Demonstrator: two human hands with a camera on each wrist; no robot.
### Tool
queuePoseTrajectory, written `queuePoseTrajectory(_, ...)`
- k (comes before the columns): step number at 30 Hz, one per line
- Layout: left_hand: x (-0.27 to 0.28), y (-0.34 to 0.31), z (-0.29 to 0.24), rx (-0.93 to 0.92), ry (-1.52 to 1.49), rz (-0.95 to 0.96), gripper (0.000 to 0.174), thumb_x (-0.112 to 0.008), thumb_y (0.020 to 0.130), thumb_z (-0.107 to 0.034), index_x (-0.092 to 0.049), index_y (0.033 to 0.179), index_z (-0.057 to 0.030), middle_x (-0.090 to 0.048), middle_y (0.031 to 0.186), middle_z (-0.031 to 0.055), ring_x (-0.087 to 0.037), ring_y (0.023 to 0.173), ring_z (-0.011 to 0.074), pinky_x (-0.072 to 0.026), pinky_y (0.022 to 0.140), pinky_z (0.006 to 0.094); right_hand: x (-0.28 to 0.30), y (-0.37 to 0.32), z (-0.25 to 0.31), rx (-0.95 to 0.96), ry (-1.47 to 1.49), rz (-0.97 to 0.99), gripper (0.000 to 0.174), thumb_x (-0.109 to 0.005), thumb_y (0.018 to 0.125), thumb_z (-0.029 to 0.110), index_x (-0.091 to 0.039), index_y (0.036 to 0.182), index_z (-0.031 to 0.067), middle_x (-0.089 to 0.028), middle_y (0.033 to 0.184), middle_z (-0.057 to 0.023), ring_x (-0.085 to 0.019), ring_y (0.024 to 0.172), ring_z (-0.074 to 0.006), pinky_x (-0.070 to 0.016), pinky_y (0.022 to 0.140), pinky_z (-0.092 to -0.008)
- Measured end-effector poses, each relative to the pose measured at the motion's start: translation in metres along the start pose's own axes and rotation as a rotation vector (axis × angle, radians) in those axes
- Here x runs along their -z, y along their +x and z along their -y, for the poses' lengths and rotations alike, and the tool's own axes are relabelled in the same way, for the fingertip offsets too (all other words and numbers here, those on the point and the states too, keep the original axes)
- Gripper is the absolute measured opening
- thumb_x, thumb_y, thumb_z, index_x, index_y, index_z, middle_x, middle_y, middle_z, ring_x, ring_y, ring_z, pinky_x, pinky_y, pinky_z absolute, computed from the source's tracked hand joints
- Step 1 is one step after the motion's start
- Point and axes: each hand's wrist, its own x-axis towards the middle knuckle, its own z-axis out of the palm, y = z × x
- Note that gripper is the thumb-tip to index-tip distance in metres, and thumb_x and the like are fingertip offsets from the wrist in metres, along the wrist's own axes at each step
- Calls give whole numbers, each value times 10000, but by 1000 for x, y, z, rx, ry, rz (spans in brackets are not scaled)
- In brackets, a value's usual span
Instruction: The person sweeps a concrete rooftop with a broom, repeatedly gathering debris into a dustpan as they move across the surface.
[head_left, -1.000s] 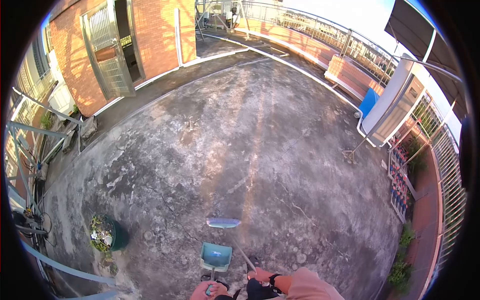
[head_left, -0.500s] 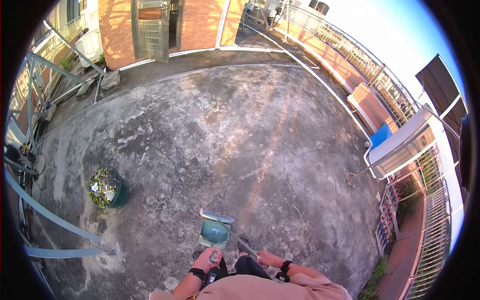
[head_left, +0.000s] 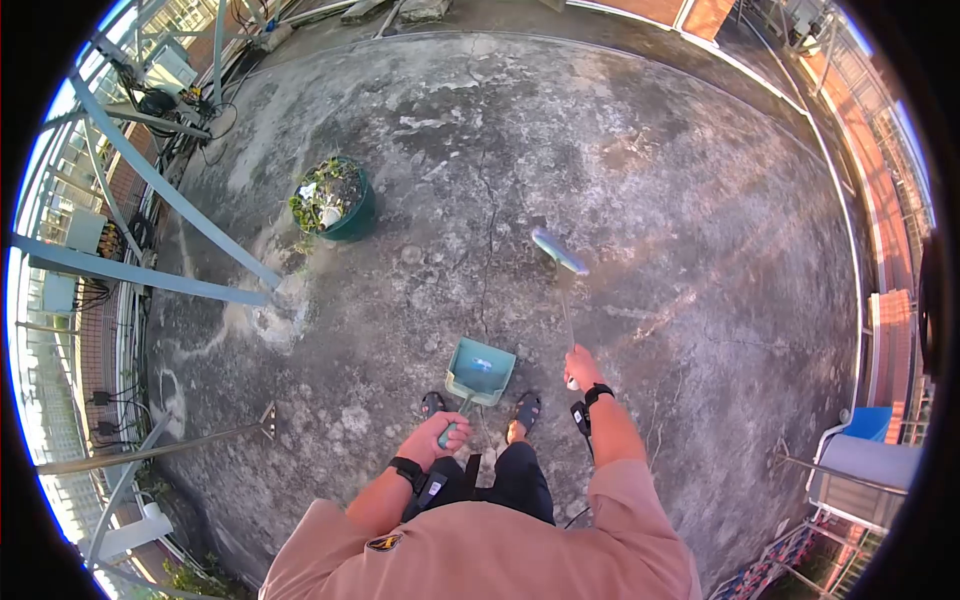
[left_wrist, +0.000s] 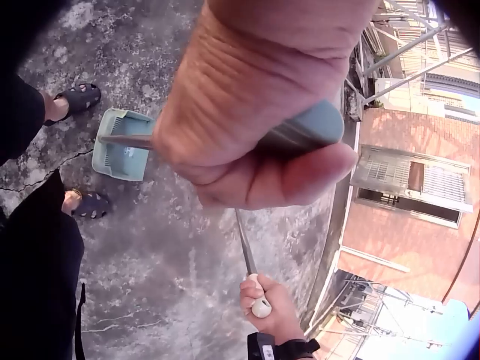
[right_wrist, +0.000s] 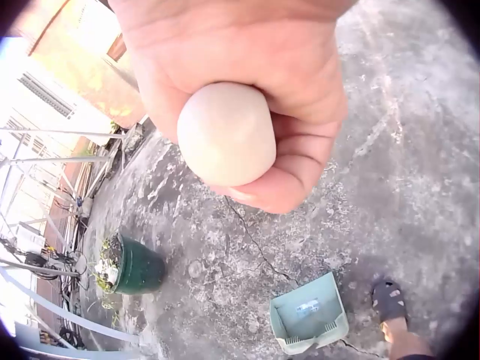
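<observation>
My left hand (head_left: 438,440) grips the green-grey handle (left_wrist: 311,127) of a long-handled dustpan (head_left: 478,380). The pale green pan lies on the concrete just ahead of my feet, its open side facing away from me. Inside it shows a small whitish-blue patch (head_left: 482,364). My right hand (head_left: 580,370) is wrapped round the broom's stick, with the rounded cream end (right_wrist: 226,135) poking out toward the wrist camera. Out ahead and right of the pan, the broom's pale lilac-blue head (head_left: 558,250) appears close over the floor, apart from the dustpan.
A green plant pot (head_left: 350,215) stands ahead on the left. Curved blue-grey metal bars (head_left: 170,280) come down to the floor at left. My sandalled feet (head_left: 527,408) flank the dustpan's handle. A brick building with a metal door (left_wrist: 412,176) shows in the left wrist view.
The head view has tilted down and swung left. The broom head, at the pan's front edge half a second ago, has moved forward and right of it. Both hands keep their holds.
</observation>
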Motion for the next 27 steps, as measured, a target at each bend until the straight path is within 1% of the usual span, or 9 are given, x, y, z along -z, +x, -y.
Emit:
queuePoseTrajectory(1,-2,2,2,-3,-14,-13,206,-449,817,-106,-370,628,-83,-330,495,-22,-332,370,55,-238,305,182,-5,47,-92,287,-350,49,138,-549,724,133,-596,636,39,-567,603,-62,-540,578,-216,-436,592,-293)
queuePoseTrajectory(3,4,8,12,-86,23,-48,202,-448,818,-105,-375,632,-81,-341,508,-20,-337,373,55,-243,304,184,-22,14,-134,601,-1053,170,129,-587,643,135,-624,534,77,-604,636,-44,-535,634,-219,-420,661,-292)
queuePoseTrajectory(4,7,12,12,-180,89,-62,197,-448,819,-104,-379,635,-79,-353,520,-18,-342,375,55,-248,303,185,-27,-26,-135,32,-428,222,145,-598,638,156,-613,518,77,-616,659,-36,-545,649,-224,-417,669,-310)
queuePoseTrajectory(5,10,17,5,-30,3,-50,187,-448,820,-99,-387,645,-74,-380,558,-13,-354,381,57,-267,308,187,-30,-48,-170,470,-916,378,153,-557,713,156,-612,692,15,-611,662,-73,-546,584,-241,-432,599,-311)
queuePoseTrajectory(7,11,20,4,-36,1,-24,185,-447,822,-98,-388,649,-69,-388,573,-9,-357,384,58,-275,309,188,-31,-142,-104,-261,-228,251,235,-346,809,76,-394,1023,-6,-496,635,-151,-549,492,-263,-426,450,-374)
queuePoseTrajectory(16,22,33,0,-77,1,1,188,-456,806,-90,-371,639,-70,-391,570,2,-361,368,68,-290,292,204,-2,-243,-48,-291,43,349,220,-449,809,140,-492,979,7,-478,594,-27,-487,451,-118,-388,419,-259)
queuePoseTrajectory(21,27,7,3,-37,-38,85,137,-481,787,-59,-405,673,-58,-429,576,9,-391,386,61,-283,305,188,-15,-176,-14,-160,61,266,248,-519,752,101,-471,967,-13,-484,585,-33,-479,414,-119,-381,382,-261)
queuePoseTrajectory(24,29,-21,10,-181,11,-55,143,-461,797,-43,-374,691,-83,-392,571,3,-367,377,53,-279,291,195,-24,-114,43,-97,-27,234,261,-546,729,89,-462,965,14,-470,563,-27,-472,418,-114,-384,383,-271)
queuePoseTrajectory(27,57,-30,6,-71,-152,67,117,-468,793,-21,-409,779,-121,-395,582,1,-362,382,47,-266,292,186,-41,-41,78,-66,-18,208,226,-529,719,79,-451,919,10,-488,570,-43,-483,415,-130,-394,380,-291)
